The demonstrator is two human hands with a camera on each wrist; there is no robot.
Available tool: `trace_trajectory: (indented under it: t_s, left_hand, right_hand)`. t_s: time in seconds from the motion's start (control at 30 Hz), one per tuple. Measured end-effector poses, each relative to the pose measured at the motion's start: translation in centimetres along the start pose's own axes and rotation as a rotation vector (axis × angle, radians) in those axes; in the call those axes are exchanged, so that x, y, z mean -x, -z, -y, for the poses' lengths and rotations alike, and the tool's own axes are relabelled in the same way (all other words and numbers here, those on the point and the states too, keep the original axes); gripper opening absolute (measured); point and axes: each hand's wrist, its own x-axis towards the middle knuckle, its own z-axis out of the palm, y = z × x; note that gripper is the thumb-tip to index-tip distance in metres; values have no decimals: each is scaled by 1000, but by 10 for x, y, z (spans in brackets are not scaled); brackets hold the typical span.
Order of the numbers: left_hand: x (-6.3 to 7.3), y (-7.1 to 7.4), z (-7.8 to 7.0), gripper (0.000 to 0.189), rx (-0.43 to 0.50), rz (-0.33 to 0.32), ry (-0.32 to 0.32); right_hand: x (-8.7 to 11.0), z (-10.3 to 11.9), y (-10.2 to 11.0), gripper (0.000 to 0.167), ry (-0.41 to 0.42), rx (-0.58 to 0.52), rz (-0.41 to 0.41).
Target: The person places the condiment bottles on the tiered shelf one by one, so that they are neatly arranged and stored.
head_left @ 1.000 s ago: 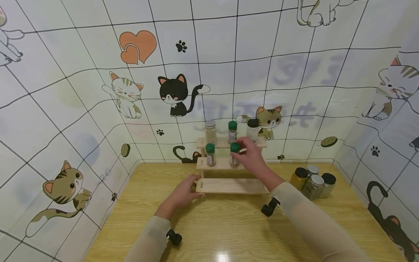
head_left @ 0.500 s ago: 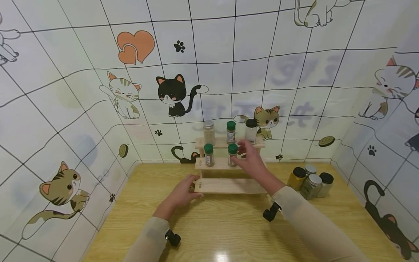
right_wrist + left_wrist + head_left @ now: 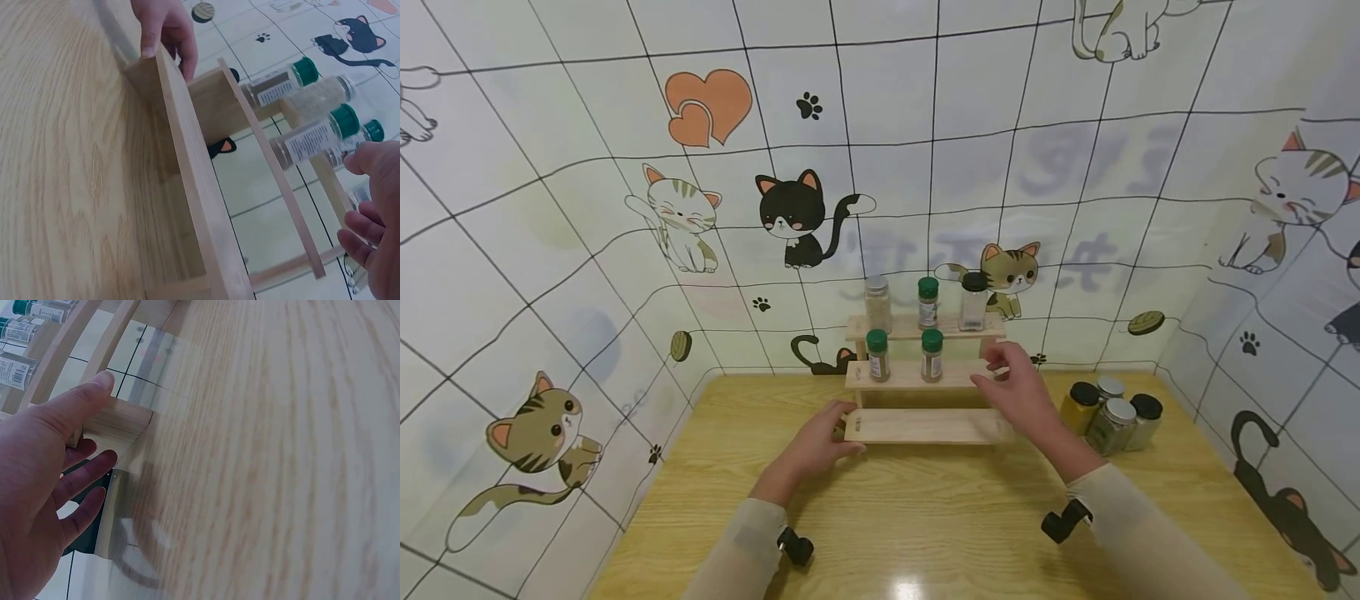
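A three-tier wooden spice rack (image 3: 925,427) stands on the table against the tiled wall. My left hand (image 3: 817,442) holds the left end of its lowest shelf, thumb on the front edge and fingers round the side, as the left wrist view (image 3: 44,469) also shows. My right hand (image 3: 1021,393) is beside the right end of the middle shelf, fingers loosely bent and holding nothing. Two green-capped spice jars, one left (image 3: 877,357) and one central (image 3: 932,357), stand upright on that shelf. On the top shelf are a grey-lidded jar (image 3: 877,307), a green-capped jar (image 3: 928,305) and a black-lidded jar (image 3: 973,305).
Several more jars are grouped on the table right of the rack, among them a yellow one with a black lid (image 3: 1078,408) and a silver-lidded one (image 3: 1111,427). The wooden table (image 3: 895,517) stretches in front. Cat-patterned walls (image 3: 880,167) enclose the back and sides.
My right hand has let go of the right green-capped jar on the middle shelf and moved right and slightly down. My left hand keeps its place on the rack.
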Motion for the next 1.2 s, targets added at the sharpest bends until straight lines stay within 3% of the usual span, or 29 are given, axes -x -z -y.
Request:
trace_trajectory:
  t_s: [0.2, 0.47, 0.63, 0.93, 1.2]
  left_hand:
    - [0, 0, 0, 72, -3, -1, 5]
    - [-1, 0, -1, 73, -12, 2, 13]
    - [0, 1, -2, 73, -4, -2, 11]
    - [0, 0, -3, 74, 6, 4, 6]
    - [1, 1, -4, 73, 9, 0, 11]
  right_hand:
    - [19, -9, 25, 40, 66, 133, -75]
    - [45, -23, 61, 44, 60, 280, -163]
    - [59, -34, 78, 47, 26, 332, -219]
    - [82, -50, 102, 49, -16, 385, -238]
    - [91, -67, 114, 57, -128, 421, -236]
